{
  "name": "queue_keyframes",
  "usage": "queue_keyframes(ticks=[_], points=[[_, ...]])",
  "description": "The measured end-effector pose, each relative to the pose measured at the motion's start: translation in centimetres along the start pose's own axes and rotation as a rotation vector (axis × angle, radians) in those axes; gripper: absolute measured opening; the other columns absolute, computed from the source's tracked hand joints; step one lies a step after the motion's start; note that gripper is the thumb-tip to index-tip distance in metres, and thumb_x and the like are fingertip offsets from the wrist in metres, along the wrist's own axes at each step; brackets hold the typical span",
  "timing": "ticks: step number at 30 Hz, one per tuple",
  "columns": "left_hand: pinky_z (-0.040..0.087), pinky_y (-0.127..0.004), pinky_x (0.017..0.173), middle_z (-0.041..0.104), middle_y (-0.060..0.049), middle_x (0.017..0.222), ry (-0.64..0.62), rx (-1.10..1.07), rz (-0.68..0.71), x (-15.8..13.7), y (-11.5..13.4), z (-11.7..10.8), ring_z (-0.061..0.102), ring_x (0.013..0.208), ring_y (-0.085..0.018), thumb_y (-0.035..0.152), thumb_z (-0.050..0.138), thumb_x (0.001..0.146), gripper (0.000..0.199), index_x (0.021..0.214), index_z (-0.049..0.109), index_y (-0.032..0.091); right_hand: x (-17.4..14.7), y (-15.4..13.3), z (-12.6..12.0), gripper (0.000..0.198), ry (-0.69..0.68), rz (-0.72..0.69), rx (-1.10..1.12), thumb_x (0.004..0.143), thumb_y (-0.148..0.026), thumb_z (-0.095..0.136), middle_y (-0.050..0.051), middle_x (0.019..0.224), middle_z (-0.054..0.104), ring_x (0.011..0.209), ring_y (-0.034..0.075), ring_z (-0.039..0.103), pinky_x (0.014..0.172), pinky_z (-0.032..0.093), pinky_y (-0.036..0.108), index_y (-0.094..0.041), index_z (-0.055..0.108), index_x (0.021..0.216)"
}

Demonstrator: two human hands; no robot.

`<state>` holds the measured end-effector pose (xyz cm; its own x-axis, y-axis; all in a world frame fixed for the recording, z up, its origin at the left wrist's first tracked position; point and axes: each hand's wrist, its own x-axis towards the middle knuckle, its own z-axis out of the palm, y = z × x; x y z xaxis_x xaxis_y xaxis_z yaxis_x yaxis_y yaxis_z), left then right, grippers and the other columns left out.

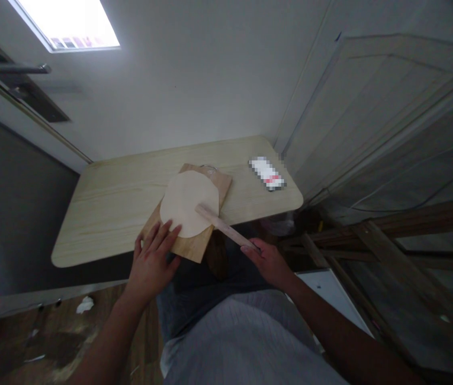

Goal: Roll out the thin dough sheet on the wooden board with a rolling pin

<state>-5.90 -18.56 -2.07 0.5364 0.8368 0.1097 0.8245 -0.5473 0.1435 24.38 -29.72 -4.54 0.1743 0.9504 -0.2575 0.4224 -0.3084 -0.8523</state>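
A pale, thin round sheet that looks like rolled-out dough (189, 195) lies on a wooden cutting board (188, 248) at the table's front edge. My left hand (152, 262) rests at the board's near left side, its fingers spread and the fingertips at the dough's near edge. In my right hand (268, 262), the fingers are wrapped round one end of a wooden rolling pin (228, 227). The pin slants up to the left, and its far end is over the right part of the dough. Whether that end presses on the dough, I cannot tell.
The board stands on a light wood-grain table (109, 198) against a white door with a metal handle (13, 68). A blurred-out phone (267, 172) lies at the table's right. Wooden beams (406, 262) stand at right. Crumpled white paper (85, 305) is on the floor at left.
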Motion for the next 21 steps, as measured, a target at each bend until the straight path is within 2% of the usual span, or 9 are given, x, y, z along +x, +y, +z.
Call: queue_keyframes(ticks=[5,11,15,17,21], points=[[0.02,-0.061,0.119,0.039,-0.006,0.16,0.005,-0.021,-0.013,0.0,0.3,0.0,0.028,0.15,-0.032,0.031,0.055,0.087,0.065,0.151,0.042,0.03,0.8,0.7,0.1,0.05,-0.012,0.05,0.018,0.094,-0.063,0.049,-0.003,0.058,0.048,0.053,0.012,0.045,0.049,0.03,0.024,-0.018,0.07,0.088],[0.017,-0.066,0.119,0.043,-0.004,0.158,-0.018,-0.028,-0.041,0.2,0.8,-0.5,0.032,0.148,-0.033,0.029,0.057,0.085,0.065,0.148,0.046,0.032,2.0,0.3,-0.4,0.05,-0.127,0.24,0.238,0.092,-0.065,0.044,-0.007,0.041,0.042,0.035,0.01,0.036,0.038,0.028,0.023,-0.019,0.063,0.084],[0.016,-0.065,0.12,0.044,-0.004,0.157,0.009,-0.024,-0.041,0.5,0.2,-0.5,0.032,0.148,-0.032,0.026,0.057,0.083,0.065,0.147,0.048,0.033,2.0,0.0,-0.9,0.052,-0.162,0.254,0.239,0.093,-0.065,0.04,-0.007,0.039,0.043,0.032,0.011,0.036,0.037,0.028,0.023,-0.02,0.06,0.08],[0.016,-0.065,0.12,0.044,-0.004,0.157,0.024,-0.011,-0.047,0.6,-0.3,-0.6,0.032,0.149,-0.032,0.023,0.056,0.083,0.066,0.147,0.047,0.034,1.6,-0.1,-1.0,0.049,-0.116,0.226,0.178,0.092,-0.064,0.044,-0.006,0.042,0.045,0.036,0.011,0.04,0.04,0.029,0.023,-0.02,0.06,0.078],[0.018,-0.069,0.117,0.044,-0.006,0.157,0.03,0.039,-0.085,1.1,-1.3,-0.9,0.031,0.149,-0.033,0.018,0.05,0.085,0.063,0.147,0.049,0.034,0.9,-0.4,-1.1,0.042,0.081,0.064,-0.038,0.085,-0.061,0.062,-0.002,0.06,0.058,0.056,0.014,0.054,0.053,0.036,0.025,-0.02,0.062,0.075]])
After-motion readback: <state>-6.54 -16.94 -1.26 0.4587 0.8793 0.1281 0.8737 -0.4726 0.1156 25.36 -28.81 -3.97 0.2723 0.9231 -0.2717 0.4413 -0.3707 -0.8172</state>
